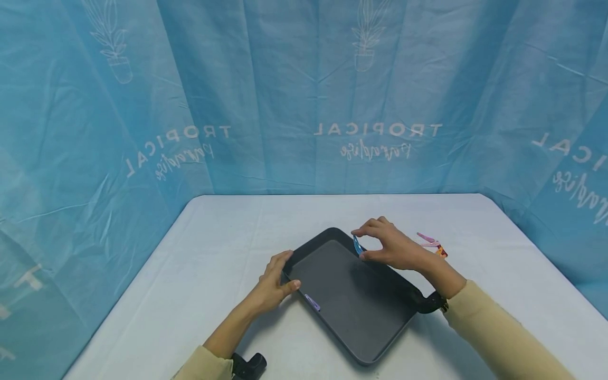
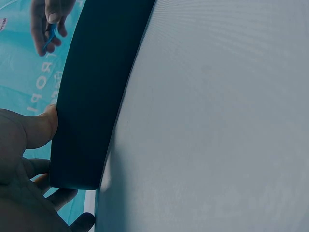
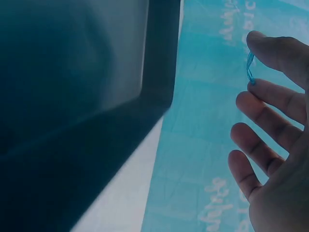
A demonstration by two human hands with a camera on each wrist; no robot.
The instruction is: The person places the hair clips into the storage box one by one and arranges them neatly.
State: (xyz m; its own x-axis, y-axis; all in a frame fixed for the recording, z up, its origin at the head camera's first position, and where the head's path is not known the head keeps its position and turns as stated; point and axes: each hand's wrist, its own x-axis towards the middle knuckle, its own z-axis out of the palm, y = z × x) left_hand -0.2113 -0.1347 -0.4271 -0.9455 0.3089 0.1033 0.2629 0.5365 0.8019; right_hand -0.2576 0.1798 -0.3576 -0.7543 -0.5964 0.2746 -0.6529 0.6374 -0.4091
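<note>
My right hand (image 1: 391, 247) pinches a blue snap hair clip (image 1: 358, 246) between thumb and index finger, above the far right rim of a dark grey tray (image 1: 351, 295). In the right wrist view, the clip (image 3: 250, 67) spans the gap between those two fingertips, and the other fingers are spread. My left hand (image 1: 272, 285) holds the tray's left corner, thumb over the rim and fingers along the outside, as the left wrist view also shows at the tray wall (image 2: 91, 106). A purple hair clip (image 1: 312, 302) sits at the tray's left edge, near my left thumb.
Pink hair clips (image 1: 427, 239) and an orange patterned clip (image 1: 442, 252) lie on the white-covered table (image 1: 228, 227), right of the tray and beyond my right forearm. A blue printed curtain (image 1: 285, 95) hangs behind and beside the table.
</note>
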